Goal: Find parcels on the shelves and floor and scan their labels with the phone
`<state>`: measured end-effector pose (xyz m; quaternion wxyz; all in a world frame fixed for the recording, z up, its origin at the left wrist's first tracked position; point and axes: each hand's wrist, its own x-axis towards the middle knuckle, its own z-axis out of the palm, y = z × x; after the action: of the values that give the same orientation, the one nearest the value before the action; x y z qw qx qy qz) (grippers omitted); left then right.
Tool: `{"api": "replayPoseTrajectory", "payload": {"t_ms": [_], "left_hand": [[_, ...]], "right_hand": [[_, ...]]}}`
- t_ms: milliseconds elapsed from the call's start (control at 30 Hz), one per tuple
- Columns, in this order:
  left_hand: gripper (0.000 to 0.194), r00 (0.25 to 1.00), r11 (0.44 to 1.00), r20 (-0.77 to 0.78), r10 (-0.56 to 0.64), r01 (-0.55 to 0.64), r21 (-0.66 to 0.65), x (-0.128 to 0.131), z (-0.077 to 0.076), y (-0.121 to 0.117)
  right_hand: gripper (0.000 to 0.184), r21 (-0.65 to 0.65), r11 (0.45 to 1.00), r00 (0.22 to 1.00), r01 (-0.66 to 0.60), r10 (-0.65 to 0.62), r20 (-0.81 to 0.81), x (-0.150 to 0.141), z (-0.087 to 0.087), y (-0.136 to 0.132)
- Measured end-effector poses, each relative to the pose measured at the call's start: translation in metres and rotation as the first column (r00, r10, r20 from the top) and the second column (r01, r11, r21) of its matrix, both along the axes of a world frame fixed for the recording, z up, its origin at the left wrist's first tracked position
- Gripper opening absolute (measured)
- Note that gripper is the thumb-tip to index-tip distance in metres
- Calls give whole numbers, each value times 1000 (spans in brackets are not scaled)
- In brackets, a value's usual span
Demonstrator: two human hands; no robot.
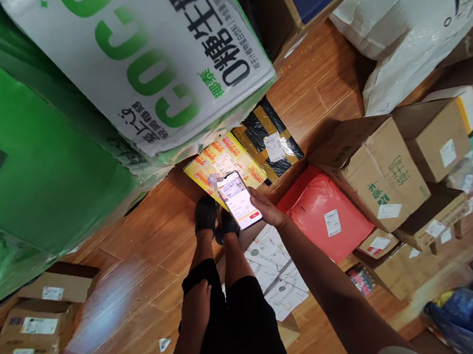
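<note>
In my right hand (pixel 269 210) is a smartphone (pixel 239 199), held upright with its lit screen facing me. The screen shows a label-like picture, lines of text and a small red button. My left hand (pixel 197 303) rests on the leg of my black shorts; its thumb shows but the other fingers are hidden. Beyond the phone lies a yellow parcel (pixel 234 154) with red print and a shipping label. Beside it sits a black parcel (pixel 272 138) wrapped in brown tape, a white label on top.
A large green-and-white drink pack (pixel 152 55) looms close at upper left. Red parcel (pixel 325 212), cardboard boxes (pixel 369 172) and white printed packets (pixel 276 270) lie to the right. Small boxes (pixel 39 322) stand at lower left, and a white sack (pixel 407 18) at upper right.
</note>
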<state>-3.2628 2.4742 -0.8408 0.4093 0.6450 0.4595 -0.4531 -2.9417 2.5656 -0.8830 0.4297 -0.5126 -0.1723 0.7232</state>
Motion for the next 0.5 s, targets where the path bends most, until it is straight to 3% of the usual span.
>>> {"api": "replayPoseTrajectory", "payload": {"t_ms": [133, 500], "left_hand": [[30, 999, 1000, -32, 15, -16, -13, 4, -2, 2], [30, 999, 1000, -39, 10, -11, -27, 8, 1, 8]], "right_hand": [[86, 45, 996, 997, -73, 75, -34, 1, 9, -1], [92, 71, 991, 992, -112, 116, -45, 1, 15, 3]]}}
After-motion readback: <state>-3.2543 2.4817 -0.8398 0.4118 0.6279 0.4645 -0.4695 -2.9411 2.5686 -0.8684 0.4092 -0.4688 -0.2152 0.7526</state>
